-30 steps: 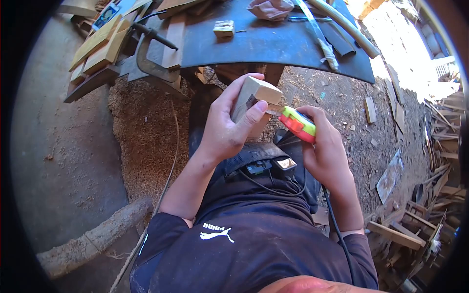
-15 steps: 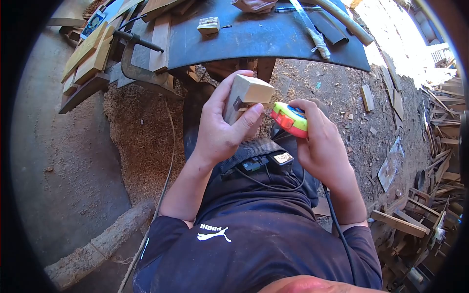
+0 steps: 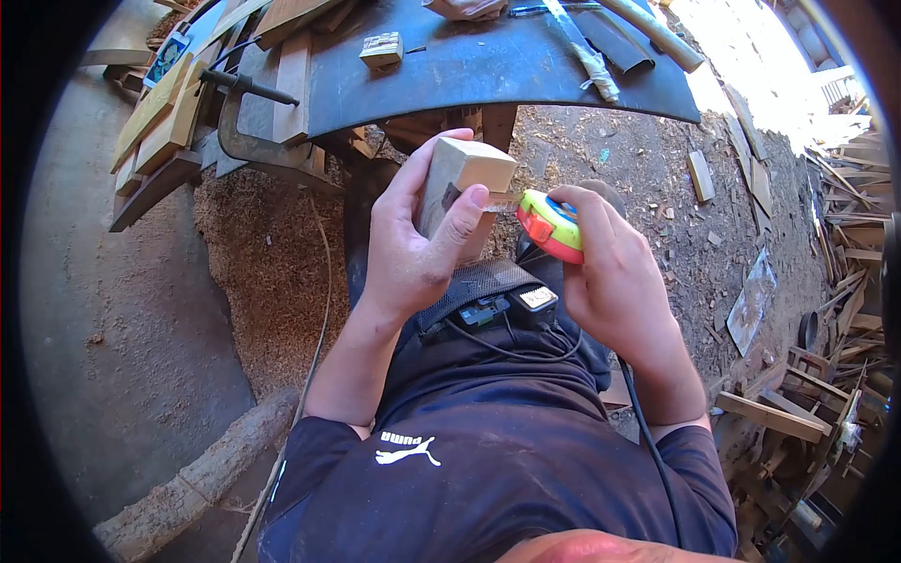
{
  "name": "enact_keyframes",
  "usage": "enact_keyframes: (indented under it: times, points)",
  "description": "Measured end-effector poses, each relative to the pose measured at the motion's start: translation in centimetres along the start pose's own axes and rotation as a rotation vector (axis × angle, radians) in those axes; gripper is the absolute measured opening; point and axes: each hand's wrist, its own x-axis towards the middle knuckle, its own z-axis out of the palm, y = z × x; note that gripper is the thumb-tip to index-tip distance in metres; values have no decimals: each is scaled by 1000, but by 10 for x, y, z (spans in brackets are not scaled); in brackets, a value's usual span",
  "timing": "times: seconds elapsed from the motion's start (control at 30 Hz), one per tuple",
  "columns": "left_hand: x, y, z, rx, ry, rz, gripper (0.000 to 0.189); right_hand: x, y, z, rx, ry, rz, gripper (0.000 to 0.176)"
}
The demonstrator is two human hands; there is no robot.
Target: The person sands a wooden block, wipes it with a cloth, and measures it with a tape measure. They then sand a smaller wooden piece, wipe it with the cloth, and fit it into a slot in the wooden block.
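My left hand (image 3: 413, 235) is closed round a pale wooden block (image 3: 476, 167), fingers behind it and thumb across its near face. In my right hand (image 3: 615, 272) is a yellow and red tape measure (image 3: 552, 227) with an orange button. A short length of its blade (image 3: 501, 203) reaches over to the block, where my left thumb presses by its end. The blade's tip is hidden at the thumb. Both hands are in front of my waist, short of the table.
A dark table (image 3: 450, 80) bears a small wooden block (image 3: 382, 51), a plastic-wrapped strip (image 3: 587, 56) and a pole (image 3: 654, 36). At its left, a C-clamp (image 3: 230, 131) sits near stacked boards (image 3: 155, 127). Wood scraps (image 3: 849, 272) pile up at the right; a log (image 3: 202, 469) lies lower left.
The block is turned a little and the tape measure's blade shows more clearly against it. Both hands have shifted slightly left in view, as has the table.
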Motion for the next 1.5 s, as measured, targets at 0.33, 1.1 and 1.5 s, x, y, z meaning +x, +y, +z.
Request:
enact_keyframes:
  times: [0.33, 1.1, 1.5]
  points:
    - [0, -5, 4, -177, -64, -102, 53, -2, -1, -5, 157, -15, 3, 44]
    - [-12, -4, 28, 124, 64, 36, 54, -7, -16, -6, -64, -54, 112, 45]
    - [-14, -4, 13, 140, 60, 40, 56, 4, -24, 8, -190, -19, 46, 43]
